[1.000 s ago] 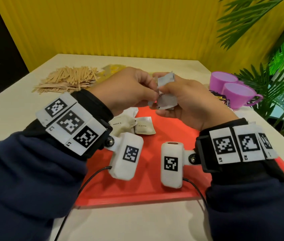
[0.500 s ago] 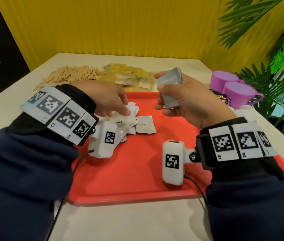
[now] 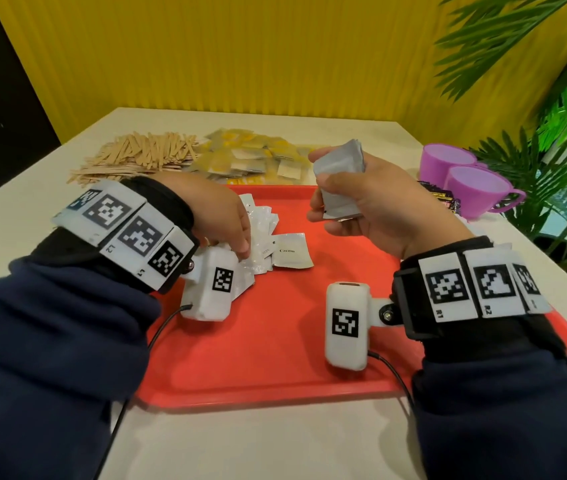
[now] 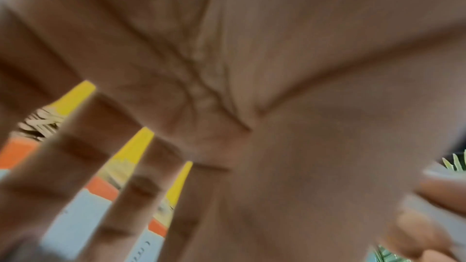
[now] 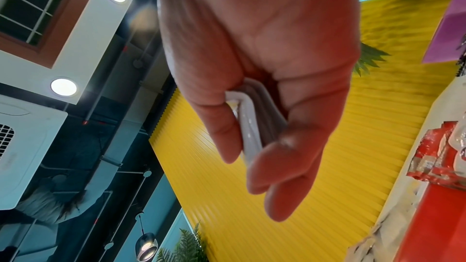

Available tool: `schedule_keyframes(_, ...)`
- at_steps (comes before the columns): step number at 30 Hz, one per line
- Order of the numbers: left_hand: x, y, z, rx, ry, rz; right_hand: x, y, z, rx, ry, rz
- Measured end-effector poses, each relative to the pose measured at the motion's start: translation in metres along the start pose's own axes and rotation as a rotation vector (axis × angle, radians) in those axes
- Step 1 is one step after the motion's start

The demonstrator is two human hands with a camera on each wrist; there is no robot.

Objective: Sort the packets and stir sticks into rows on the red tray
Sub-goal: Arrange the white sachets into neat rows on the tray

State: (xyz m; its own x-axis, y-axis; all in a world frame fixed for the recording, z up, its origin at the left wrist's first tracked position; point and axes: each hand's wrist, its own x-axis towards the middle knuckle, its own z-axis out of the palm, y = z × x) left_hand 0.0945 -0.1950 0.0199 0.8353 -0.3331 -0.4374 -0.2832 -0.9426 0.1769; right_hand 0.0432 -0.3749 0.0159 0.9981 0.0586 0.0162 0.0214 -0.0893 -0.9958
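Observation:
My right hand (image 3: 330, 199) grips a stack of white packets (image 3: 339, 181) upright above the far middle of the red tray (image 3: 275, 358). The right wrist view shows that stack (image 5: 249, 127) pinched between thumb and fingers. My left hand (image 3: 240, 247) is lowered onto a loose pile of white cream packets (image 3: 275, 244) on the tray's far left, its fingertips touching them. In the blurred left wrist view its fingers (image 4: 131, 202) stretch out over white packets (image 4: 75, 216). A heap of wooden stir sticks (image 3: 136, 157) and a heap of yellow packets (image 3: 251, 157) lie on the table beyond the tray.
Two purple cups (image 3: 472, 188) stand at the right with dark packets (image 3: 441, 199) beside them. Green plant leaves (image 3: 552, 150) hang over the table's right edge. A yellow wall closes the far side. The tray's near half is bare red.
My left hand has left the stack and dropped to the left onto the loose pile on the tray. My right hand keeps the stack and has tipped it more upright.

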Motion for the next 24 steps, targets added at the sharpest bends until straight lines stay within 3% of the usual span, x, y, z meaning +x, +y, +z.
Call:
schedule_keyframes(6, 0.000, -0.002, -0.003, -0.068, 0.211, 0.021, 0.000, 0.000, -0.002, -0.017, -0.011, -0.010)
schedule_keyframes(15, -0.003, 0.002, -0.012, -0.682, 0.552, 0.291, 0.001, 0.002, -0.003, -0.023, -0.024, 0.002)
schedule_keyframes(18, -0.004, 0.009, -0.012, -0.785, 0.645, 0.357, 0.002, 0.001, -0.002, -0.002, -0.005, 0.001)
schedule_keyframes(24, -0.010, 0.020, -0.010, -0.896, 0.675, 0.438, 0.000, -0.001, 0.000, 0.059, 0.030, 0.007)
